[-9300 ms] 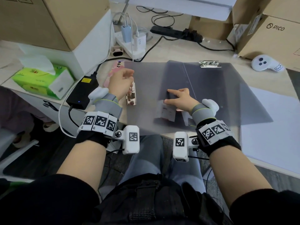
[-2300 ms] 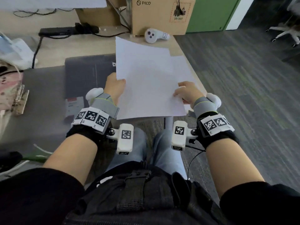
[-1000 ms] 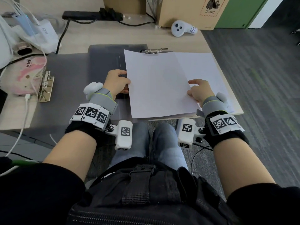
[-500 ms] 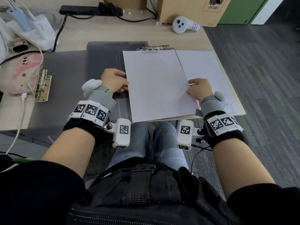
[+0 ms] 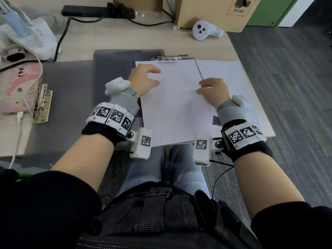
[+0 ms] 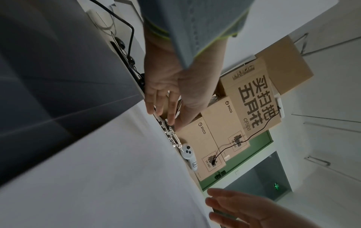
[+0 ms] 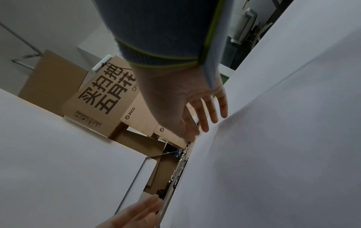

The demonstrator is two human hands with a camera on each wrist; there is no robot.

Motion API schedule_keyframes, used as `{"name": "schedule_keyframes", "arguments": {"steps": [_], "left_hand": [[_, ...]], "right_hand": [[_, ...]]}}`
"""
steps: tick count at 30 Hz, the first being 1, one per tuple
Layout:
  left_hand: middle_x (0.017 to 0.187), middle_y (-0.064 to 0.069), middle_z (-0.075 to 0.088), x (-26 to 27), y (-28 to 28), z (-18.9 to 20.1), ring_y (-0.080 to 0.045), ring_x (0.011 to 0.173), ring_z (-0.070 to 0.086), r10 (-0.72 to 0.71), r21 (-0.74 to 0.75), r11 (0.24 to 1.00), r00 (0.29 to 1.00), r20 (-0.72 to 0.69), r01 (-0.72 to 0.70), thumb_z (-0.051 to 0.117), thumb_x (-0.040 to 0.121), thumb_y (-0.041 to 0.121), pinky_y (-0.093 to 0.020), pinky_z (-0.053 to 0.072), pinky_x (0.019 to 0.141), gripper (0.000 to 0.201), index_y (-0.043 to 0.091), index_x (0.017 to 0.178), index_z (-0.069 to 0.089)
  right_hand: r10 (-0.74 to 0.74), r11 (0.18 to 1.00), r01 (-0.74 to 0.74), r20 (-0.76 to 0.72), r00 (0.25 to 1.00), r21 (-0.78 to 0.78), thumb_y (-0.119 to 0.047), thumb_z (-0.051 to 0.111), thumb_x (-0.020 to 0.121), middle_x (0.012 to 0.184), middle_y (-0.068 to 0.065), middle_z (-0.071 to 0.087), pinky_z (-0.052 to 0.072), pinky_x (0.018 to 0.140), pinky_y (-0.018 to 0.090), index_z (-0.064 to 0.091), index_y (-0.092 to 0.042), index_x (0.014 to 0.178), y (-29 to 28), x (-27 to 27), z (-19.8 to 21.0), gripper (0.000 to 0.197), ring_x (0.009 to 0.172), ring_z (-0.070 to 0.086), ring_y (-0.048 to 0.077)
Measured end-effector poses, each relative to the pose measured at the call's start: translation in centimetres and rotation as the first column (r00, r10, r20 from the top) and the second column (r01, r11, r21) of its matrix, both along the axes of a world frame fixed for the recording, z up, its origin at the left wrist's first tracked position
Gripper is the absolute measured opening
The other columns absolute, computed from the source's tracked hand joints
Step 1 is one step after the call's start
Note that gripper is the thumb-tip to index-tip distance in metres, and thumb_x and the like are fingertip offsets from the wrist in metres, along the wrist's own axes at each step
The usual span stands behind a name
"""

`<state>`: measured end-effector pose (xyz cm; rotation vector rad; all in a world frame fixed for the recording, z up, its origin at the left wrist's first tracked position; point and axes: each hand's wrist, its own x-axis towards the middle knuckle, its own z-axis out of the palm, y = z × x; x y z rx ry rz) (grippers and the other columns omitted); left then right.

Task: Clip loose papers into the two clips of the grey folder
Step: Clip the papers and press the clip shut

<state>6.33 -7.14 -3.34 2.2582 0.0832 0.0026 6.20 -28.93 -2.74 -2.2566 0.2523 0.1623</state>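
Note:
The grey folder (image 5: 75, 90) lies open on the desk. Its brass clip (image 5: 41, 103) sits on the left flap and its silver clip (image 5: 169, 57) at the far edge of the right panel. A stack of white papers (image 5: 176, 108) lies flat on the right panel, its top edge at the silver clip (image 6: 171, 135). My left hand (image 5: 149, 76) is over the stack's top left corner with its fingers (image 6: 158, 103) straight, pointing at the clip. My right hand (image 5: 206, 86) is at the stack's right edge, fingers (image 7: 210, 114) straight, holding nothing.
More white sheets (image 5: 228, 74) lie under and to the right of the stack, reaching the desk's right edge. A white controller (image 5: 204, 30) and cardboard boxes (image 5: 215, 11) stand behind. A pink phone (image 5: 19, 87) with a cable lies left; a power strip (image 5: 97, 10) is at the back.
Both hands have let go of the stack's side edges. The left hand moved forward onto the paper toward the silver clip, and the right hand opened. The stack lies flat.

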Motion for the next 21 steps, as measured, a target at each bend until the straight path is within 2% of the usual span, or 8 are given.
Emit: {"name": "schedule_keyframes", "arguments": {"steps": [4,5,7,9,13,16,19,21], "left_hand": [[0.142,0.0,0.047,2.6,-0.2,-0.3,-0.019,0.131,0.044,-0.053,0.082,0.995,0.992,-0.112,0.062,0.065,0.083,0.017,-0.018,0.03,0.096,0.043,0.019,0.125,0.058],[0.145,-0.002,0.045,3.3,-0.2,-0.4,-0.021,0.136,0.039,-0.062,0.117,0.99,0.99,-0.124,0.077,0.067,0.082,0.018,-0.021,0.029,0.103,0.047,0.019,0.127,0.056],[0.146,-0.005,0.042,4.4,0.1,-0.5,-0.026,0.142,0.028,-0.043,0.24,0.968,0.989,-0.143,0.077,0.072,0.074,0.027,-0.037,0.025,0.115,0.062,0.019,0.132,0.051],[0.143,-0.008,0.044,5.7,0.8,-0.5,-0.03,0.138,0.032,0.053,0.311,0.95,0.99,-0.133,-0.009,0.071,0.07,0.034,-0.04,0.03,0.112,0.069,0.018,0.134,0.049],[0.14,-0.01,0.047,7.1,2.6,-1.1,-0.035,0.133,0.034,0.241,0.319,0.922,0.97,-0.031,-0.219,0.054,0.088,0.023,-0.042,0.034,0.107,0.047,0.016,0.134,0.05],[0.127,-0.007,0.061,8.1,3.5,-1.6,-0.034,0.124,0.045,0.184,0.313,0.937,0.981,-0.058,-0.157,0.052,0.087,0.022,-0.036,0.037,0.103,0.034,0.016,0.119,0.063],[0.109,-0.005,0.071,8.5,3.6,-1.7,-0.031,0.11,0.058,0.108,0.265,0.961,0.991,-0.076,-0.084,0.058,0.079,0.023,-0.036,0.043,0.099,0.025,0.018,0.099,0.071],[0.105,-0.004,0.072,8.9,3.6,-2.0,-0.03,0.107,0.059,0.097,0.261,0.963,0.992,-0.08,-0.073,0.062,0.077,0.023,-0.036,0.043,0.098,0.021,0.019,0.096,0.071]], "right_hand": [[0.088,0.996,-0.088,0.007,0.996,0.01,-0.009,0.06,0.083,0.116,0.007,0.067,0.039,0.081,0.02,0.065,-0.011,0.115,1.3,2.6,0.8,0.033,0.098,0.057,0.017],[0.093,0.995,-0.093,0.006,0.996,0.023,-0.009,0.061,0.083,0.112,0.007,0.067,0.042,0.081,0.023,0.066,-0.011,0.114,1.7,3.4,0.8,0.032,0.093,0.055,0.016],[0.091,0.994,-0.091,-0.005,0.996,0.055,-0.009,0.061,0.081,0.102,0.006,0.065,0.05,0.087,0.03,0.066,-0.011,0.113,2.3,4.7,0.7,0.032,0.088,0.054,0.017],[0.092,0.994,-0.091,-0.022,0.996,0.065,-0.009,0.062,0.08,0.098,0.002,0.061,0.052,0.094,0.036,0.065,-0.01,0.114,2.9,6.4,0.6,0.034,0.089,0.055,0.018],[0.095,0.994,-0.095,-0.006,0.995,0.054,-0.007,0.06,0.079,0.114,0.005,0.063,0.052,0.095,0.042,0.062,-0.01,0.118,3.7,8.5,0.0,0.039,0.096,0.061,0.024],[0.088,0.995,-0.087,-0.006,0.996,0.046,-0.005,0.056,0.078,0.128,0.004,0.058,0.054,0.092,0.042,0.062,-0.014,0.119,4.1,10.1,-0.7,0.042,0.105,0.063,0.03],[0.104,0.994,-0.104,-0.007,0.995,0.022,-0.003,0.053,0.078,0.129,0.006,0.056,0.056,0.086,0.039,0.065,-0.021,0.114,4.4,11.0,-1.2,0.042,0.094,0.063,0.029],[0.11,0.994,-0.11,-0.018,0.994,0.009,-0.003,0.052,0.077,0.127,0.012,0.056,0.055,0.086,0.039,0.065,-0.021,0.113,4.8,11.6,-1.6,0.043,0.087,0.06,0.028]]}}
